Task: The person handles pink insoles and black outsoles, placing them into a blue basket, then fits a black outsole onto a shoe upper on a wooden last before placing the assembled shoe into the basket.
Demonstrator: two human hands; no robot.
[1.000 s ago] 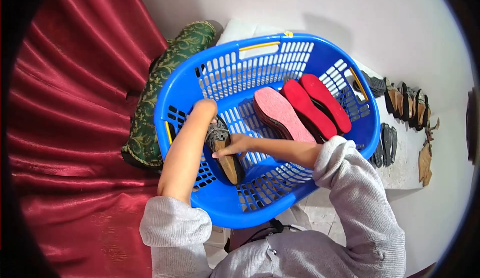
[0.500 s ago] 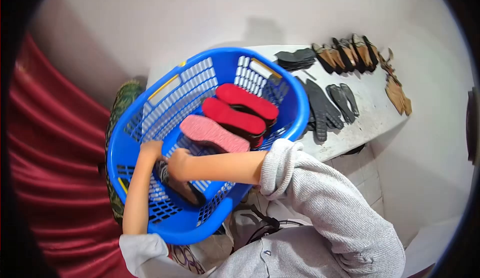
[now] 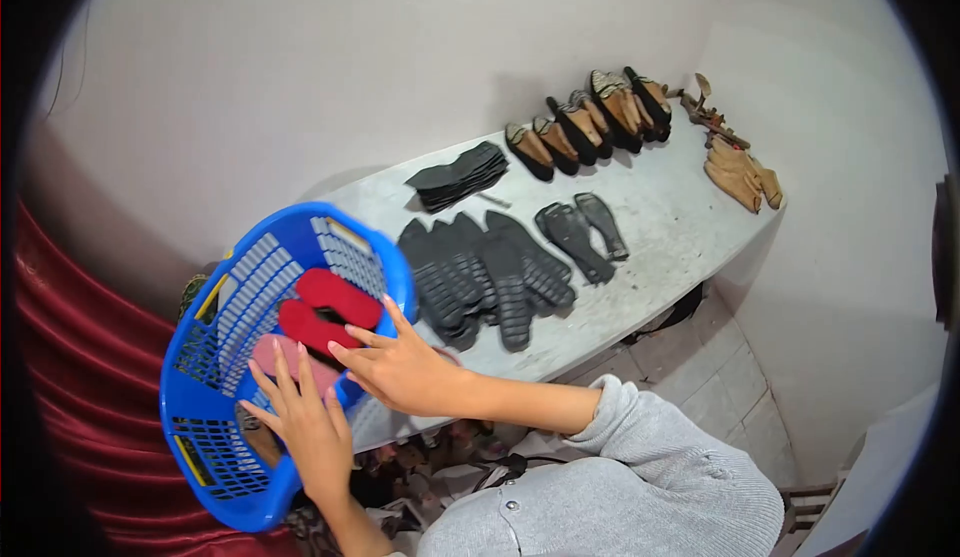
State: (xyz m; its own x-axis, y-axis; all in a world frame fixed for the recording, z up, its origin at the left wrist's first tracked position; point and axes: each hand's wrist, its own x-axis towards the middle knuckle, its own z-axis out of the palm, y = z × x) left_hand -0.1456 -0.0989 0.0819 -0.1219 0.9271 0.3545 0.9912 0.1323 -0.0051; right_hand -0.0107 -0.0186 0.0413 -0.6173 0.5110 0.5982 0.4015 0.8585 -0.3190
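Note:
A blue plastic basket (image 3: pixel 272 513) stands at the left, holding two red soles (image 3: pixel 345 297), a pink sole (image 3: pixel 268 351) and a partly hidden shoe (image 3: pixel 262 439). My left hand (image 3: pixel 305 427) hovers over the basket's near side with fingers spread, holding nothing. Beside it, over the basket's right side, my right hand (image 3: pixel 400 362) is also spread and empty. Whether any fingertip touches the basket is unclear. Just right of the basket lie several black ridged soles (image 3: pixel 510 292).
On the white table (image 3: pixel 660 227) are a stack of black pieces (image 3: pixel 460 175), two dark soles (image 3: pixel 575 242), a row of shoes (image 3: pixel 590 122) and tan pieces (image 3: pixel 740 172). Red cloth (image 3: pixel 80 377) hangs at the left. A tiled floor (image 3: pixel 720 397) shows below the table.
My hands have let go of the dark shoe inside the basket and risen, fingers now spread. The basket appears lower and further left, and the view has shifted, showing more of the table.

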